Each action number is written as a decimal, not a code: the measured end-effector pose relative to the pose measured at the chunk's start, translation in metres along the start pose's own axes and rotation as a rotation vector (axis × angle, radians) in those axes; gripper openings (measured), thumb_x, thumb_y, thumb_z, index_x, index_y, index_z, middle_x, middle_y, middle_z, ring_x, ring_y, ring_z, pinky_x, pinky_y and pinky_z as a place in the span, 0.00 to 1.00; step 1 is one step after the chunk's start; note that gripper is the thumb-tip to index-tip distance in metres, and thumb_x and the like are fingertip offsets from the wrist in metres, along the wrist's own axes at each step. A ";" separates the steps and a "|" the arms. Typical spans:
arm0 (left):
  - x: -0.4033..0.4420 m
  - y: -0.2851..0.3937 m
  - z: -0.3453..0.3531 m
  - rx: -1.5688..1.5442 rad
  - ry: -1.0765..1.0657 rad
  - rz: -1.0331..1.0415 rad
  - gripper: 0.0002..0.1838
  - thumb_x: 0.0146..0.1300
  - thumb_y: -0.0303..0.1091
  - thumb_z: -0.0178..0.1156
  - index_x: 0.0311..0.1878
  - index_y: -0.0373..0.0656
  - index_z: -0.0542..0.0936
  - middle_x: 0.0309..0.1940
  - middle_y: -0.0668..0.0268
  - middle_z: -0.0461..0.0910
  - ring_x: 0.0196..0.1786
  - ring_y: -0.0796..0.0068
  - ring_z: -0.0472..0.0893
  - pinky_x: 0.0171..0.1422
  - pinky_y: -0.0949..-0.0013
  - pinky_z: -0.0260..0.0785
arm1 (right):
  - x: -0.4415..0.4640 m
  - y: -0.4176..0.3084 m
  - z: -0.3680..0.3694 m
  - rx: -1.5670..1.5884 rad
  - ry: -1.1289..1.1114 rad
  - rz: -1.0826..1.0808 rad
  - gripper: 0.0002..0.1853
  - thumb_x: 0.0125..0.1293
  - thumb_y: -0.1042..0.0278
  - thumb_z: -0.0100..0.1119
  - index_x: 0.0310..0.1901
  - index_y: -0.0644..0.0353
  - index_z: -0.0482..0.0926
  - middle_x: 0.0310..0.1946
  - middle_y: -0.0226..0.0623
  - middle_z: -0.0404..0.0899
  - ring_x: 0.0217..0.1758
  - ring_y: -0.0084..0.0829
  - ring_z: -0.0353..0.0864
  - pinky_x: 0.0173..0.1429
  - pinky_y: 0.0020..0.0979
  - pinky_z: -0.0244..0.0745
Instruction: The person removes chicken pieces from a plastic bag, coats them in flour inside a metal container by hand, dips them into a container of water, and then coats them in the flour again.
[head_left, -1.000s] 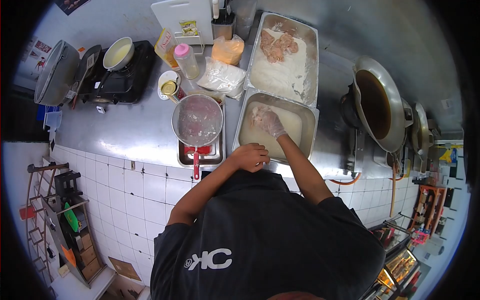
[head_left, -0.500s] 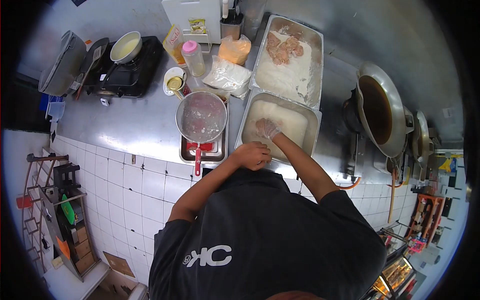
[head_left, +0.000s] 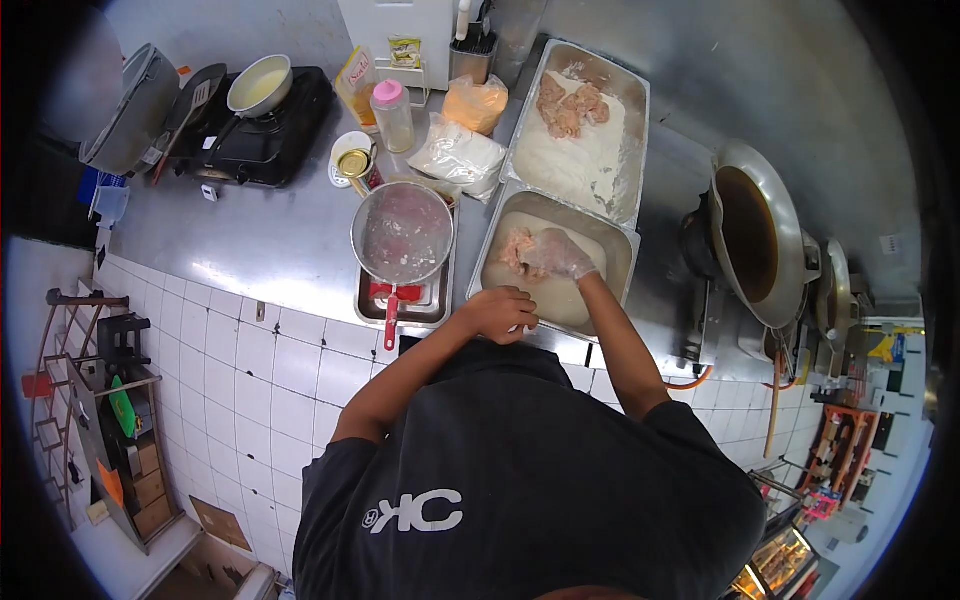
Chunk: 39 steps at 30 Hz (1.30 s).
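Note:
My right hand (head_left: 562,254), in a clear plastic glove, is in the near metal tray (head_left: 630,270), which holds pale, milky liquid. Its fingers are closed on raw chicken (head_left: 517,247), lifted partly clear of the liquid. At the tray's front left corner, my bare left hand (head_left: 503,314) is curled; whatever its fingers grip, if anything, is hidden. The far tray (head_left: 643,120) adjoins the near one and contains white flour (head_left: 570,160), with several raw chicken pieces (head_left: 572,107) at its back.
Left of the trays, a red-handled sieve (head_left: 402,235) lies over a small metal tray (head_left: 430,308). Flour bag (head_left: 458,155), pink-capped bottle (head_left: 392,118) and can (head_left: 358,168) stand behind. A wok of dark oil (head_left: 748,235) is right; a stove with a white pan (head_left: 260,88) is far left.
My right hand has risen from the liquid and shifted slightly right, bringing the raw chicken into view. My left hand stays almost where it was. The camera view has shifted slightly.

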<state>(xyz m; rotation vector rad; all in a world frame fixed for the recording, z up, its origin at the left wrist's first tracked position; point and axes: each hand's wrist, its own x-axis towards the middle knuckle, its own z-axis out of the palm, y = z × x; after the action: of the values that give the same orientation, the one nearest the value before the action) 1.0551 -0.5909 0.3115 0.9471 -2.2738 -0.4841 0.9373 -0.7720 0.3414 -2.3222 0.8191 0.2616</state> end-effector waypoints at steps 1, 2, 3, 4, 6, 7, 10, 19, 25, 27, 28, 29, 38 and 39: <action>0.000 0.000 -0.001 -0.003 -0.007 0.002 0.07 0.49 0.32 0.59 0.34 0.49 0.80 0.31 0.65 0.75 0.40 0.61 0.78 0.48 0.59 0.73 | -0.007 -0.004 -0.011 0.000 0.001 0.006 0.28 0.59 0.43 0.60 0.34 0.69 0.82 0.29 0.63 0.79 0.34 0.56 0.82 0.43 0.47 0.76; 0.001 0.000 -0.001 -0.006 -0.013 0.002 0.08 0.49 0.32 0.59 0.34 0.48 0.80 0.31 0.65 0.75 0.40 0.61 0.78 0.48 0.58 0.73 | -0.013 -0.009 -0.022 -0.015 0.049 0.028 0.28 0.59 0.44 0.59 0.33 0.69 0.82 0.27 0.62 0.77 0.31 0.53 0.80 0.41 0.46 0.75; 0.001 0.000 -0.001 -0.006 -0.012 0.003 0.08 0.49 0.32 0.59 0.34 0.48 0.80 0.31 0.65 0.75 0.40 0.61 0.78 0.48 0.58 0.73 | -0.018 -0.015 -0.032 -0.031 0.097 0.047 0.27 0.59 0.44 0.59 0.32 0.69 0.82 0.25 0.61 0.76 0.28 0.51 0.79 0.40 0.45 0.75; 0.001 0.000 0.000 -0.006 -0.001 0.008 0.08 0.49 0.32 0.59 0.34 0.48 0.80 0.30 0.65 0.75 0.40 0.61 0.78 0.47 0.58 0.73 | -0.023 -0.019 -0.043 -0.032 0.097 0.046 0.27 0.59 0.44 0.59 0.32 0.69 0.82 0.25 0.61 0.76 0.28 0.51 0.79 0.40 0.45 0.75; 0.000 0.001 0.000 -0.007 0.010 0.013 0.08 0.48 0.32 0.59 0.34 0.48 0.80 0.30 0.65 0.75 0.40 0.61 0.78 0.47 0.58 0.73 | -0.035 -0.025 -0.061 0.050 0.068 0.111 0.26 0.59 0.45 0.60 0.33 0.69 0.82 0.21 0.51 0.77 0.25 0.39 0.75 0.36 0.41 0.73; 0.000 0.001 -0.001 -0.010 0.012 0.012 0.08 0.48 0.32 0.59 0.35 0.48 0.80 0.31 0.65 0.75 0.40 0.61 0.79 0.47 0.58 0.74 | -0.041 -0.029 -0.067 0.051 0.069 0.112 0.26 0.59 0.45 0.60 0.33 0.69 0.82 0.21 0.51 0.77 0.25 0.39 0.75 0.36 0.41 0.73; 0.000 0.000 -0.003 -0.008 -0.001 0.011 0.09 0.48 0.33 0.59 0.35 0.48 0.81 0.31 0.65 0.76 0.40 0.61 0.79 0.47 0.58 0.74 | -0.048 -0.029 -0.074 0.242 0.077 0.234 0.25 0.60 0.48 0.61 0.32 0.70 0.82 0.20 0.39 0.76 0.25 0.29 0.71 0.34 0.36 0.71; 0.000 0.003 -0.002 -0.015 -0.052 -0.012 0.10 0.49 0.33 0.60 0.37 0.48 0.81 0.32 0.65 0.77 0.43 0.61 0.79 0.50 0.59 0.74 | -0.066 -0.034 -0.076 0.164 0.020 0.279 0.28 0.61 0.44 0.58 0.34 0.70 0.81 0.17 0.38 0.72 0.23 0.31 0.69 0.33 0.38 0.70; 0.002 0.002 -0.003 -0.012 -0.067 -0.005 0.11 0.50 0.33 0.60 0.38 0.48 0.82 0.34 0.65 0.77 0.44 0.61 0.79 0.50 0.59 0.74 | -0.065 -0.013 -0.064 0.049 0.053 0.163 0.29 0.64 0.42 0.57 0.35 0.69 0.81 0.17 0.43 0.70 0.23 0.33 0.69 0.35 0.40 0.70; 0.003 0.001 -0.008 -0.009 -0.069 -0.006 0.11 0.50 0.33 0.60 0.38 0.48 0.82 0.34 0.65 0.77 0.43 0.61 0.79 0.50 0.59 0.74 | -0.066 -0.002 -0.058 0.160 -0.009 0.126 0.27 0.65 0.43 0.57 0.34 0.68 0.81 0.19 0.46 0.73 0.24 0.35 0.68 0.34 0.39 0.70; 0.003 0.001 -0.008 -0.016 -0.073 -0.002 0.11 0.50 0.33 0.60 0.38 0.48 0.82 0.34 0.65 0.77 0.43 0.62 0.79 0.50 0.59 0.74 | -0.061 0.015 -0.050 0.166 -0.013 0.131 0.27 0.65 0.43 0.57 0.34 0.68 0.81 0.19 0.46 0.73 0.24 0.35 0.68 0.34 0.39 0.70; 0.004 0.002 -0.007 -0.026 -0.078 0.004 0.11 0.50 0.33 0.60 0.39 0.48 0.82 0.33 0.65 0.77 0.43 0.62 0.79 0.50 0.59 0.74 | -0.053 0.041 -0.037 0.130 -0.054 0.072 0.27 0.65 0.44 0.57 0.34 0.68 0.82 0.21 0.48 0.75 0.24 0.36 0.69 0.34 0.39 0.71; 0.004 -0.003 -0.003 -0.028 -0.073 0.020 0.13 0.50 0.34 0.60 0.40 0.48 0.82 0.34 0.66 0.76 0.43 0.63 0.78 0.50 0.59 0.74 | -0.075 0.035 -0.052 0.373 -0.154 0.264 0.25 0.63 0.46 0.59 0.37 0.66 0.83 0.30 0.54 0.81 0.30 0.41 0.77 0.38 0.39 0.73; 0.003 -0.002 -0.002 -0.031 -0.074 0.020 0.13 0.50 0.34 0.60 0.40 0.48 0.82 0.34 0.66 0.76 0.43 0.63 0.78 0.50 0.59 0.74 | -0.076 0.037 -0.052 0.374 -0.169 0.259 0.25 0.63 0.46 0.59 0.37 0.67 0.83 0.30 0.54 0.81 0.30 0.41 0.77 0.38 0.39 0.73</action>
<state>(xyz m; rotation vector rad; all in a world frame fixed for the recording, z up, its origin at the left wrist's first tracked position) 1.0558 -0.5952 0.3133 0.9040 -2.3323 -0.5524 0.8536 -0.7900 0.3916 -1.8219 0.9901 0.3757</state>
